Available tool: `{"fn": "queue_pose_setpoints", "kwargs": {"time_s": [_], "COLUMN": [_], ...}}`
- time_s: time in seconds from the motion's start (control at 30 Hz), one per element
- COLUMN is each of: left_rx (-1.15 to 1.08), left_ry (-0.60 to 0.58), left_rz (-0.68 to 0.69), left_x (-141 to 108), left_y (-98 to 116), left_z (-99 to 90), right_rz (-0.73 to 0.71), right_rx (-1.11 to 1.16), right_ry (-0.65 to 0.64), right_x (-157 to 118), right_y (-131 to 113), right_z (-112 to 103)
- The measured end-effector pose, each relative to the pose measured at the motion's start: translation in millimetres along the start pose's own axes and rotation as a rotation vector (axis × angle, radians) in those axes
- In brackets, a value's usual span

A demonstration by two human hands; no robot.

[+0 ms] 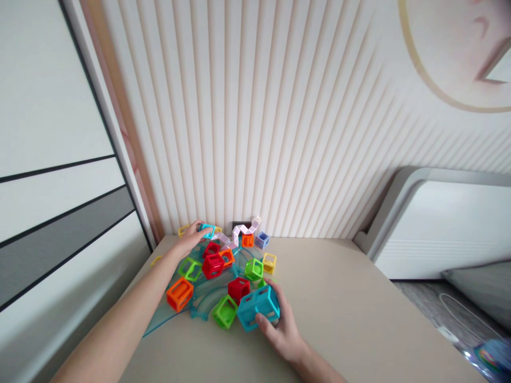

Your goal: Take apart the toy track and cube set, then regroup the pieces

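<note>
Hands apart, each occupied. Right hand (284, 324): closed around the teal piece (258, 307) at the near edge of the pile, thumb on the near side, fingers behind. It reads as two open-sided cubes set side by side, probably joined; seam too blurred to confirm. Left hand (192, 240): reaching to the far side by the ribbed wall (271, 133), fingers and thumb pinching the blue block (206, 232); cannot tell whether it is clear of what lies under it. Extent of assembly: the teal piece is the only likely join I can make out. The rest looks unsorted, colours mixed. Just beside the teal piece: near green block (224, 312) and near red block (238, 290). Orange block (179, 294) at the left of the pile, tilted. Yellow block (269, 263) to the right, lilac block (262, 240) behind it. Pale zigzag strip (236, 232) across the back. Clear teal sheets (159, 316) lie beneath much of the pile on the table (327, 298). Judgement: early stage, most cubes unhandled; contact between neighbours uncertain where they overlap.
</note>
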State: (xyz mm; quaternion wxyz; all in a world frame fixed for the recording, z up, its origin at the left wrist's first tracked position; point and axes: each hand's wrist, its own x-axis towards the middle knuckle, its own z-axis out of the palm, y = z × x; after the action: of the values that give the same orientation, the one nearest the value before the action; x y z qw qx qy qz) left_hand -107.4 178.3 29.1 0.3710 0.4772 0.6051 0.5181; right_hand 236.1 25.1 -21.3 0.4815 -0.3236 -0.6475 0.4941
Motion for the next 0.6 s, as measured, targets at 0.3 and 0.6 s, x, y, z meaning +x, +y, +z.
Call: {"fn": "queue_pose_setpoints", "kwargs": {"time_s": [0.3, 0.6], "left_rx": [0.034, 0.193], "left_ry": [-0.071, -0.129], "left_rz": [-0.039, 0.121], "left_x": [2, -3], "left_y": [7, 17], "left_z": [3.6, 12.5], "right_rz": [-0.069, -0.097], "right_rx": [-0.127, -0.173], "right_ry": [-0.018, -0.022], "right_x": [-1, 2], "right_y": [0, -2], "right_z": [-2, -2]}}
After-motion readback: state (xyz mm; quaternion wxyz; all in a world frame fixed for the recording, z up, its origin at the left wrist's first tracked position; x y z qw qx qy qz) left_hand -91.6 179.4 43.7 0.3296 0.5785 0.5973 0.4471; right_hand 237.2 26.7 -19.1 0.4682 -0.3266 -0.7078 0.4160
